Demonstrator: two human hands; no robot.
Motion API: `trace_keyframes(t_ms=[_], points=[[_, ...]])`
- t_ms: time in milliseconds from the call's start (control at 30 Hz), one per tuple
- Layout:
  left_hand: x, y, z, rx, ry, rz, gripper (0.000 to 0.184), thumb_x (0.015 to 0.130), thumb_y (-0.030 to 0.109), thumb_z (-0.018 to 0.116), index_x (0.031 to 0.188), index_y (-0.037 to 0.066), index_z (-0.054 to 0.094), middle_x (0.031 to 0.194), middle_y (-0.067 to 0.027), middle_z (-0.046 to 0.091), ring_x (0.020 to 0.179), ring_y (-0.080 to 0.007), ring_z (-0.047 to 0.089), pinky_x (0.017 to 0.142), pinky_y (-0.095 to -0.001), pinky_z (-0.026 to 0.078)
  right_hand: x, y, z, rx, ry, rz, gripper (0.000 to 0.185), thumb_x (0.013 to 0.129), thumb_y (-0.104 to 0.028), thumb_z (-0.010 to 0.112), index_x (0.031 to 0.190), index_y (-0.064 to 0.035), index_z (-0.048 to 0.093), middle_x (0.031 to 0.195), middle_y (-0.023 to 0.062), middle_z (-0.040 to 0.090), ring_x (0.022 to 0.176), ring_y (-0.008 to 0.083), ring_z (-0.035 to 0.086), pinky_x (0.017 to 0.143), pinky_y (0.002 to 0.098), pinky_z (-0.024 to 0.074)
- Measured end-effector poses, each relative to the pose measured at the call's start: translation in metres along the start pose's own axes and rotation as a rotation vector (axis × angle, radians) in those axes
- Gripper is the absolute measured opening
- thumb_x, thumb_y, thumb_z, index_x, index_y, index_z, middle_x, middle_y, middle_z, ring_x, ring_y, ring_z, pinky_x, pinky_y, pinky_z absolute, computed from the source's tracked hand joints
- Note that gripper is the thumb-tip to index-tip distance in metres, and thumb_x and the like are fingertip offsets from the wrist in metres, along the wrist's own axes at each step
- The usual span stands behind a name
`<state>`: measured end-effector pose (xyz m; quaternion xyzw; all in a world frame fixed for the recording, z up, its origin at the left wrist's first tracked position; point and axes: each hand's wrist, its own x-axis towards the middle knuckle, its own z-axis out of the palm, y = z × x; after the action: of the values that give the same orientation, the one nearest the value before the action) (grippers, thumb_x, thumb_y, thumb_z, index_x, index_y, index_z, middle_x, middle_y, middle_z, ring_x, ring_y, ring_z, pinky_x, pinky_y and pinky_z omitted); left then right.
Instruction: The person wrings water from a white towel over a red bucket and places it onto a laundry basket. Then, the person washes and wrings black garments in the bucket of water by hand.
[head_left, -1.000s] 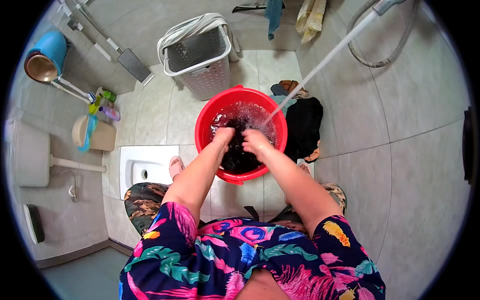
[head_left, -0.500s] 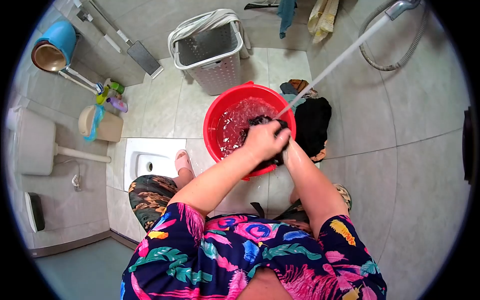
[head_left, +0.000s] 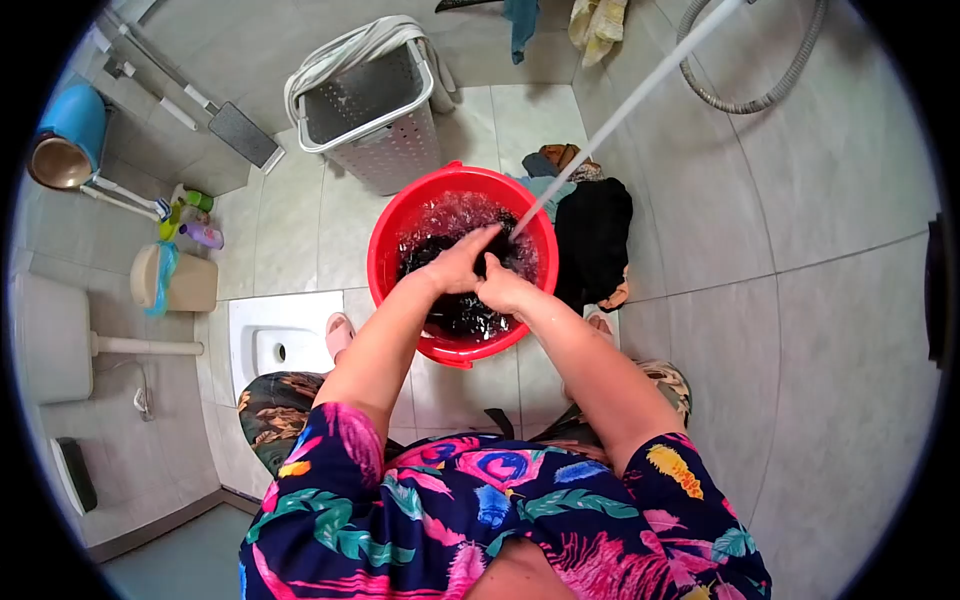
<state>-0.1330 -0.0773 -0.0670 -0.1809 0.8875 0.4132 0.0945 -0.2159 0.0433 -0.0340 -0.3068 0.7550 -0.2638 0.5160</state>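
Observation:
A red basin point(head_left: 385, 245) holds water and dark cloth point(head_left: 470, 318). Over the basin, my left hand point(head_left: 462, 262) has its fingers stretched out toward the upper right, above the dark cloth. My right hand point(head_left: 503, 287) is beside it, touching or nearly touching it, at the cloth; its fingers are partly hidden, so its grip does not show. A stream of water point(head_left: 620, 118) runs down from the upper right into the basin, close to my left fingertips.
Right of the basin lies a pile of clothes point(head_left: 592, 235), mostly black. A grey laundry basket point(head_left: 385, 150) stands behind it. A squat toilet point(head_left: 280, 345) and a small bin point(head_left: 190, 280) are on the left. A shower hose point(head_left: 745, 108) hangs at the upper right.
Half a second ago both hands were clasped around the dark cloth at the basin's right side. Now the cloth lies lower in the water and my left fingers have straightened. The view has shifted.

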Motion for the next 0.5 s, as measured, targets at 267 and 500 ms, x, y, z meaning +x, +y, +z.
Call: trace_keyframes(t_ms=[267,500], points=[[0.066,-0.083,0.069,0.259,-0.179,-0.562,0.075,0.073,0.042,0.071,0.139,0.019,0.043,0.145,-0.017,0.037,0.137,-0.0344,0.031,0.11,-0.0512,0.026,0.025,0.034,-0.008,0.379,0.051,0.051,0.026,0.091,-0.023,0.051,0.113,-0.0101,0.055,0.09,0.0005,0.057,0.079,0.0105,0.054,0.061,0.0258,0.0435],[0.034,-0.072,0.034,-0.845,0.387,-0.44,0.045,0.075,0.019,0.07,0.115,0.001,0.06,0.106,-0.015,0.066,0.092,-0.0298,0.064,0.085,-0.04,0.051,0.024,0.028,-0.006,0.704,0.067,0.214,0.041,0.091,-0.036,0.055,0.122,-0.0084,0.049,0.102,0.007,0.055,0.09,0.0198,0.053,0.073,0.0374,0.0473]])
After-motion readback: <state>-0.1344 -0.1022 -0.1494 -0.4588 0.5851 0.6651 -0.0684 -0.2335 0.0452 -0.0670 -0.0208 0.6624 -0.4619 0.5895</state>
